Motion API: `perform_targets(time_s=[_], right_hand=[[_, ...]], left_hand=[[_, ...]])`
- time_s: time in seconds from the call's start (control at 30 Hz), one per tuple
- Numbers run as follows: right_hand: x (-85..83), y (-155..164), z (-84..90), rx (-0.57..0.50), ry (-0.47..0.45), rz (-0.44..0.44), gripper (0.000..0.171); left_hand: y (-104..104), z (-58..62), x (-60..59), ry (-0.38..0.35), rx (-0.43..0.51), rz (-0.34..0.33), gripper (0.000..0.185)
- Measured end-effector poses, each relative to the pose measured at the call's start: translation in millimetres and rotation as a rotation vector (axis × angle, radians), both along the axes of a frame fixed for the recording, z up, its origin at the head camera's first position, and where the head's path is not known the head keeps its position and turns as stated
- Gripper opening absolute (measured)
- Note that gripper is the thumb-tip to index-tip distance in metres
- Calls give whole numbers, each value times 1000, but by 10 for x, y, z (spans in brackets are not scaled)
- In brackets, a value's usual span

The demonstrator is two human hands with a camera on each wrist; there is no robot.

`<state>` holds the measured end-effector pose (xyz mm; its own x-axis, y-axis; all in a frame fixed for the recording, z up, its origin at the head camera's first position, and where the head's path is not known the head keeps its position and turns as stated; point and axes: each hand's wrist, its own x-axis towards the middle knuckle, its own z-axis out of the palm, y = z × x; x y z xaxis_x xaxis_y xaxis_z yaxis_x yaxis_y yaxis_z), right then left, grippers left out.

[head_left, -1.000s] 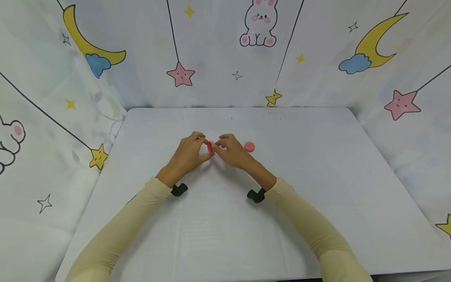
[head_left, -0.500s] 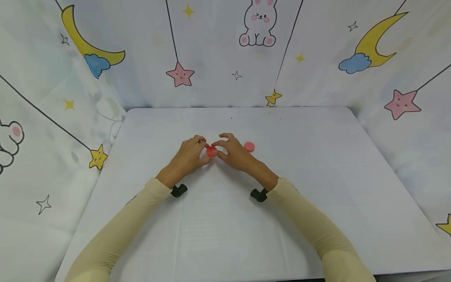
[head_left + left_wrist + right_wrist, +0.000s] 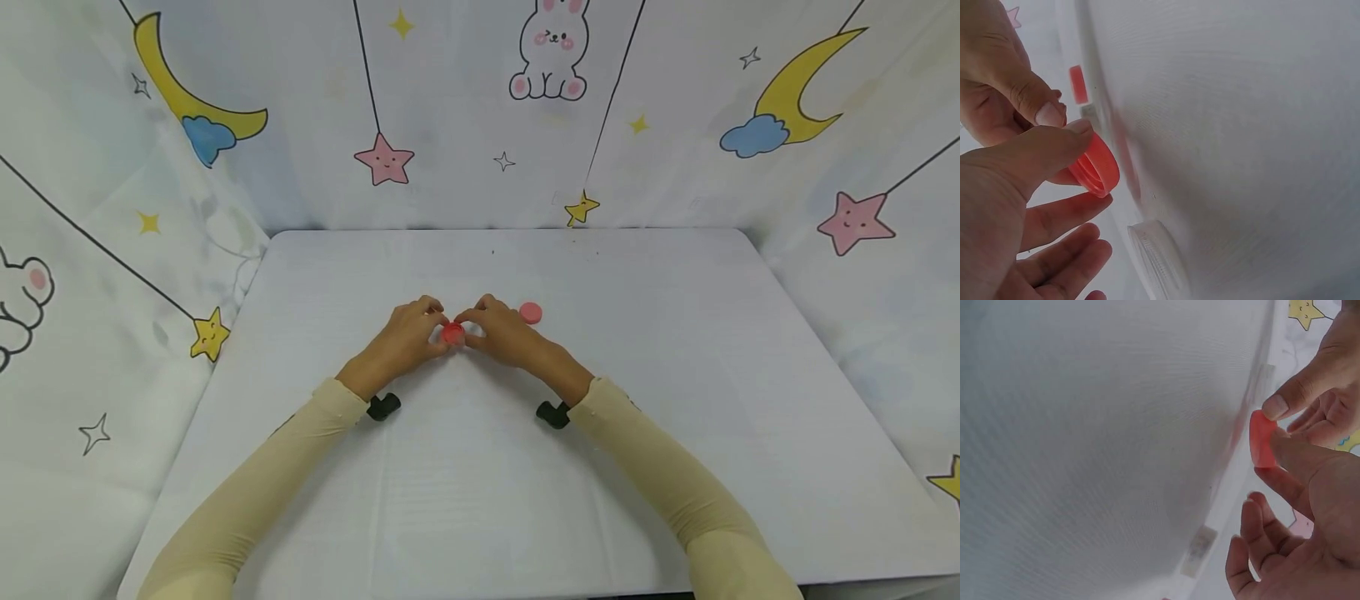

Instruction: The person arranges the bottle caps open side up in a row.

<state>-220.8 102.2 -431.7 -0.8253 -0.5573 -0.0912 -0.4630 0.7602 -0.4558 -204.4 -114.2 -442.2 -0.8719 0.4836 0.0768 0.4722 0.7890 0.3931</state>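
A red round plastic cap is held between both hands just above the white table, its hollow side facing up toward the head camera. My left hand pinches its left side; in the left wrist view, thumb and forefinger are at the cap's rim. From the other side my right hand pinches it between thumb and forefinger. The right wrist view has the cap's outer wall edge-on. A second red cap lies on the table just beyond the right hand.
The left wrist view has a clear ridged round piece on the table. A clear flat-looking piece lies below the hands in the right wrist view. A printed cloth stands around the table's back and sides.
The held cap has turned from edge-on to hollow side up. Both hands have come slightly nearer the wearer with it. The second cap has stayed in place.
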Motion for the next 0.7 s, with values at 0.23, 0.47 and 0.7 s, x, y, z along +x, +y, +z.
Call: perform_targets(time_s=[0.23, 0.47, 0.7], right_hand=[[-5, -10, -76, 48, 39, 15, 38], [-4, -38, -112, 80, 44, 1, 39], [1, -55, -106, 112, 59, 4, 38]], left_hand=[[17, -13, 14, 5, -11, -8, 36], [17, -23, 23, 2, -15, -4, 38], [7, -73, 7, 23, -13, -8, 37]])
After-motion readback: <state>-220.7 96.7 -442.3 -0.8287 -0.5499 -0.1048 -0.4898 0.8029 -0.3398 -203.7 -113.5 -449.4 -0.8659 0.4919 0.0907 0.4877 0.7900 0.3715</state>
